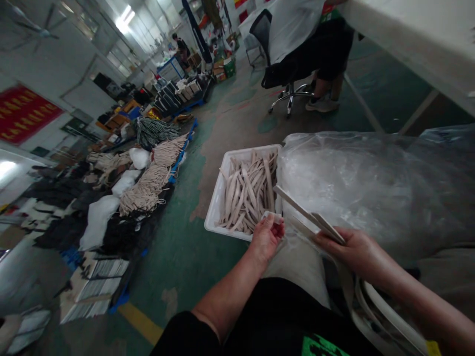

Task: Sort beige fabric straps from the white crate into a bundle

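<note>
My left hand (pixel 266 238) is closed on a small whitish translucent piece (pixel 272 216), whose kind I cannot make out, by the near corner of a white bin. That white bin (pixel 215 213) holds many loose beige strips (pixel 245 190). My right hand (pixel 347 248) grips several flat beige straps (pixel 309 213); their ends point up and left toward the bin, and their long tails hang down past my wrist. Beneath and beyond the straps spreads a clear plastic bag (pixel 345 173), which touches the bin's right side.
A white-topped table (pixel 415 44) juts in at upper right. Beyond the bin, a person in a white top sits on a black office chair (pixel 282 74). Blue pallets at left carry bundles of beige cords (pixel 146 190), white sacks (pixel 98 220) and dark cloth. Green floor (pixel 174 252) lies between.
</note>
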Motion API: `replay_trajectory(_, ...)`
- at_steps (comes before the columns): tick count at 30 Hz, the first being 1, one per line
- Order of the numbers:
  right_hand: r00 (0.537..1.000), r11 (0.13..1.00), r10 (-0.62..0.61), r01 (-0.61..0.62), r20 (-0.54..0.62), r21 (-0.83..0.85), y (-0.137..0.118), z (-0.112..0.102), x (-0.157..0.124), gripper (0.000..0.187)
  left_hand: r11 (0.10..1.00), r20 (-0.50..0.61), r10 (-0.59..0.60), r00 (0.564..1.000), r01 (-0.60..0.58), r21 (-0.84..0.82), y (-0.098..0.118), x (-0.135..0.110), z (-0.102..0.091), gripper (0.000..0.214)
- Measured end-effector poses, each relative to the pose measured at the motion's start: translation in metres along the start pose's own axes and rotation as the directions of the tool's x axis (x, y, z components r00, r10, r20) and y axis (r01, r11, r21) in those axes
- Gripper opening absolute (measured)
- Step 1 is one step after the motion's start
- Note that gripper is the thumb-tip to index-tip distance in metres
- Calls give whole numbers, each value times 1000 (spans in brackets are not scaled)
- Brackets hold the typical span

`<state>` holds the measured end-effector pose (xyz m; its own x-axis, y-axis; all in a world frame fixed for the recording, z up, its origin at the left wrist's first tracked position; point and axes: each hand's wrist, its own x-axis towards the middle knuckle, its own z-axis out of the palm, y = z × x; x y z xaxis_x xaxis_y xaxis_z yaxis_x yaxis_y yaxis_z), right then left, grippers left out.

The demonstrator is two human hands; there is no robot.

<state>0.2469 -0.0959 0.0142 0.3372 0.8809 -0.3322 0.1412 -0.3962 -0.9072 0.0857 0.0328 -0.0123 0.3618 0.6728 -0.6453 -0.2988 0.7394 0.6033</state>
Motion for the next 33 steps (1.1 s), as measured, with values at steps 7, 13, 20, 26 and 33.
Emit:
replay_trajectory(7,999,983,-35,33,-9,-181,-4,9,2,45,999,28,-24,999,23,34,-2,2,-3,54)
replay_trajectory(13,999,974,-21,28,33,-224,2,9,6,36,998,62,-43,997,39,59,-7,1,-5,59)
replay_trajectory(20,997,992,-16,26,80,-125,0,21,11,37,982,129,-150,980,133,133,-29,-16,-5,57)
replay_trajectory(26,974,988,-8,43,225,-152,-2,18,-3,37,999,44,-50,998,51,-6,-22,-9,-15,50)
replay_trajectory(33,996,967,-65,78,58,-244,-9,29,-2,35,998,59,-20,998,24,-66,-13,-15,-18,48)
